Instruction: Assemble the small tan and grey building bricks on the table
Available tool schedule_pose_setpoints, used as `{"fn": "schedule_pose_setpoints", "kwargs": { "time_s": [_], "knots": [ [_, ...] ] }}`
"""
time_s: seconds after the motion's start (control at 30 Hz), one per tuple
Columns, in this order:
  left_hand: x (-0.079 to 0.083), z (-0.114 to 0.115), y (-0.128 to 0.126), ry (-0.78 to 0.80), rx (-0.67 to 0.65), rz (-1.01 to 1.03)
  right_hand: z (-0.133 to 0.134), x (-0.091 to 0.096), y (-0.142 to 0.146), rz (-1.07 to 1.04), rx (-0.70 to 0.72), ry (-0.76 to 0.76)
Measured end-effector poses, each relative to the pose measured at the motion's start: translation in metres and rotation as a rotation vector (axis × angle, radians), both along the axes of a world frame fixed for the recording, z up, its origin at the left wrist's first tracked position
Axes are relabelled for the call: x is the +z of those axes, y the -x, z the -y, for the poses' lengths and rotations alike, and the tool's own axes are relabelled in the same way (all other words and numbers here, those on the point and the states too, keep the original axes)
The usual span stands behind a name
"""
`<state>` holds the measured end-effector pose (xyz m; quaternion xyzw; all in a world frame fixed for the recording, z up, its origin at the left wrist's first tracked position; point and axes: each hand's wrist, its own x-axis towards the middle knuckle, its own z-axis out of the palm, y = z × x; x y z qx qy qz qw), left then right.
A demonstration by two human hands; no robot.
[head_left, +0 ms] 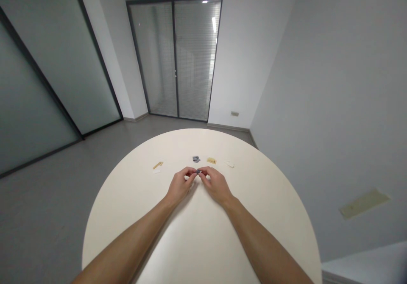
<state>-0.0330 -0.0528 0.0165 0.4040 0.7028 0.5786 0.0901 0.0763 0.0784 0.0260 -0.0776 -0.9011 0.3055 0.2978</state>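
The grip is narrow on both sides: the left hand [180, 186] and the right hand [216, 186] meet at the fingertips [192, 172] and pinch a small dark grey piece [198, 171] between them. The piece is too small for its exact form to be determined. Whether it touches the round cream counter [133, 220] below cannot be confirmed. Both forearms [133, 237] extend from the lower edge of the view and angle inward over the counter.

Nearest the hands, directly ahead, lies a cluster of grey pieces [196, 159]. To its right are a tan rectangular piece [211, 160] and, farther along, a right white scrap [229, 164]. Left of the hands, a gold strip [158, 165] lies just beside a left white scrap [156, 171]. The counter stands on a grey floor [47, 216], facing a glazed double door with blinds [193, 59].
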Motion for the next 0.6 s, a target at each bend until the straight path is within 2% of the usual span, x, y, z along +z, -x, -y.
{"fn": "schedule_pose_setpoints", "kwargs": {
  "time_s": [0.6],
  "knots": [
    [0.0027,0.0009,-0.0022,0.013,-0.014,0.008,-0.0002,0.0009,-0.0016,0.041,-0.025,-0.046]
  ]
}}
